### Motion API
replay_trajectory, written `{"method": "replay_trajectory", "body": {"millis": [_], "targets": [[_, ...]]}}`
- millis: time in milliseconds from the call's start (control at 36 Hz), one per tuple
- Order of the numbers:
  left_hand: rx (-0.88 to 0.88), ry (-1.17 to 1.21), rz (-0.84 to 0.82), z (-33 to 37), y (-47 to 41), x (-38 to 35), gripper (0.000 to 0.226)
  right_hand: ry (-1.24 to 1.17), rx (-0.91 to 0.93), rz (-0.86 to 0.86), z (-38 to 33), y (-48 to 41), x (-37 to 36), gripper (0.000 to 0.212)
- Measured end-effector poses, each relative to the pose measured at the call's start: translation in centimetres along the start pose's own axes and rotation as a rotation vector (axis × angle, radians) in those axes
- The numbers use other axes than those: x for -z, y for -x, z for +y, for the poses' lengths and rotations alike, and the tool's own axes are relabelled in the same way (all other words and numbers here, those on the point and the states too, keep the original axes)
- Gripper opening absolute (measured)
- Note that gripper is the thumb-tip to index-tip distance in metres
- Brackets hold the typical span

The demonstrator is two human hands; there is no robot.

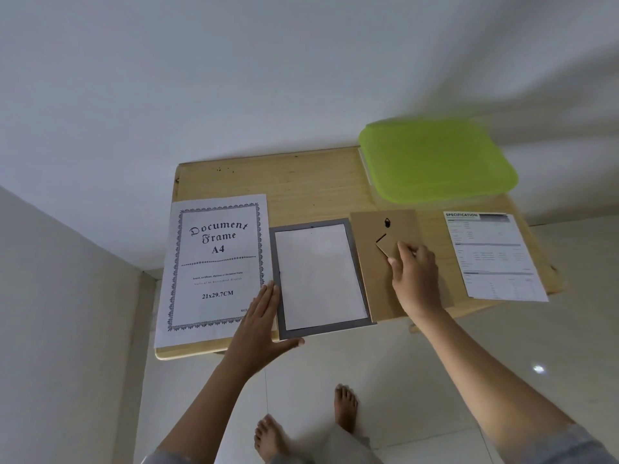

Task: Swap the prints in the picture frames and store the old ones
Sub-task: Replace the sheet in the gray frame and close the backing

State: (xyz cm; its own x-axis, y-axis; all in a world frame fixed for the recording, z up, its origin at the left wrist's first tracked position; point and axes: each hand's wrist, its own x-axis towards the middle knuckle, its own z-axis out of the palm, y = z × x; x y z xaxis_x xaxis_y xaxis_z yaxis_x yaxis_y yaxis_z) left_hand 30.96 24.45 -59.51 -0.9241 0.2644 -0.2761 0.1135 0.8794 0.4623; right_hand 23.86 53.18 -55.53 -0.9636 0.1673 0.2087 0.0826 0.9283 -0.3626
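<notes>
Print marked "Document Frame A4" [217,262] lies flat on counter [301,189], left of left hand [259,321]. Left fingers [269,293] straight, released, laid against left edge of grey frame [326,328]; white sheet [320,276] inside it. Right hand [417,279]: fingers [407,251] pinch stand flap [388,246] of cardboard backing [371,262]. Specification sheet [495,256] right of them. Green-lidded box [435,159] beyond; contents hidden.

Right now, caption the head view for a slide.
Left hand rests against grey picture frame; right hand pinches easel stand on cardboard backing.
</notes>
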Motion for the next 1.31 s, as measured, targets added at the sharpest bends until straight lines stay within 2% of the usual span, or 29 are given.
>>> {"method": "replay_trajectory", "body": {"millis": [111,278,389,500,1056,1306], "targets": [[0.001,0.007,0.009,0.0,0.1,0.0,0.121,0.033,0.122,-0.041,-3.1,0.7,-0.4,0.023],[-0.004,-0.012,0.012,0.0,0.1,0.0,0.119,0.134,0.146,-0.221,-7.6,1.4,-2.1,0.015],[-0.003,-0.024,0.017,0.0,0.2,0.1,0.118,0.251,0.148,-0.334,-9.4,1.3,-2.9,0.025],[-0.027,-0.029,0.039,0.2,0.2,0.4,0.116,0.289,0.150,-0.372,-10.4,1.1,-3.3,0.031],[-0.058,-0.056,-0.005,-0.3,0.4,0.9,0.110,0.164,0.164,-0.369,-12.3,1.4,-4.7,0.031],[-0.053,-0.028,0.001,-0.2,0.5,1.0,0.108,0.070,0.156,-0.279,-11.5,2.2,-5.5,0.029]]}}
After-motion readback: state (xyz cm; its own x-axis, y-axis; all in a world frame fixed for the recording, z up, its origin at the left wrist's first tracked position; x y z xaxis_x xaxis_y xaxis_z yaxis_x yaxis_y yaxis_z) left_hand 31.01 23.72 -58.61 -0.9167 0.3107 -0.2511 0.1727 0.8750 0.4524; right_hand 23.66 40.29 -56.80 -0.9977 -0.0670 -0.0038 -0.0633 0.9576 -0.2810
